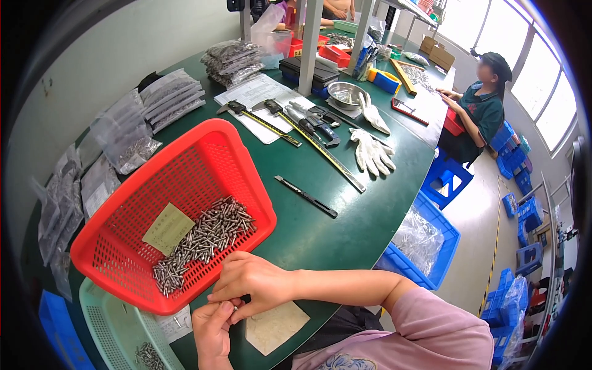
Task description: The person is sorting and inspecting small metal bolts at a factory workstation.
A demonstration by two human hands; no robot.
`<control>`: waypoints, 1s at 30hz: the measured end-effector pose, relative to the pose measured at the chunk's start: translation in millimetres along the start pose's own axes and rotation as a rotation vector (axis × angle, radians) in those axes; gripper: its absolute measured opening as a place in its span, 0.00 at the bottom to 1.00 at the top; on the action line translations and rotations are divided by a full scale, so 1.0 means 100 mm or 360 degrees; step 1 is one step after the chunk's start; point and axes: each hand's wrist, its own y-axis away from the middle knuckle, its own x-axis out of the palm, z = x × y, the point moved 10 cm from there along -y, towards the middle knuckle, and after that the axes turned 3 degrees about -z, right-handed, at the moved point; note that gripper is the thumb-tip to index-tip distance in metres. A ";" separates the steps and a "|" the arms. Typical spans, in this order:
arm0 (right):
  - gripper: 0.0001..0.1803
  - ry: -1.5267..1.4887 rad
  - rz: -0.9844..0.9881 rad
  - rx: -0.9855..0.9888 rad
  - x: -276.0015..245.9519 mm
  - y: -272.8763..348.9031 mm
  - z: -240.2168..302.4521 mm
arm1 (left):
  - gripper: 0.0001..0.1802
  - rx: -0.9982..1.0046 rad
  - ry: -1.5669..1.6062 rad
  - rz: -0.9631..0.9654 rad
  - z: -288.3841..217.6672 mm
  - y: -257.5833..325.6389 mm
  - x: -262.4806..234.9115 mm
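Note:
My left hand (213, 325) and my right hand (255, 281) meet at the near edge of the red basket (117, 237). Thumbs and fingers of both are pinched together. A tiny glint of a small metal part (235, 308) shows between the left fingertips; the fingers cover most of it. What the right fingertips grip is hidden. Inside the tilted basket lies a heap of small metal pins (213, 237), with a yellowish paper slip (168, 229) against them. Under my right wrist is a beige square pad (276, 327) on the green table (345, 240).
A pale green basket (102, 314) with more metal parts stands at lower left. Beyond lie a utility knife (306, 197), calipers (317, 145), white gloves (372, 154) and a metal bowl (346, 94). Bagged parts (169, 98) line the wall. A co-worker (484, 102) sits at far right.

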 end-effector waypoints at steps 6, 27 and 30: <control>0.26 0.0091 -0.0075 -0.0034 -0.03 0.01 -0.01 | 0.11 0.0014 -0.0029 -0.0038 -0.01 0.00 0.04; 0.20 0.0173 0.0001 -0.0082 -0.07 -0.01 0.01 | 0.14 -0.0049 0.0082 -0.0034 0.01 0.04 0.14; 0.20 0.0183 -0.0030 -0.0063 -0.15 -0.01 -0.01 | 0.17 -0.0090 0.0016 0.0136 -0.01 0.01 0.27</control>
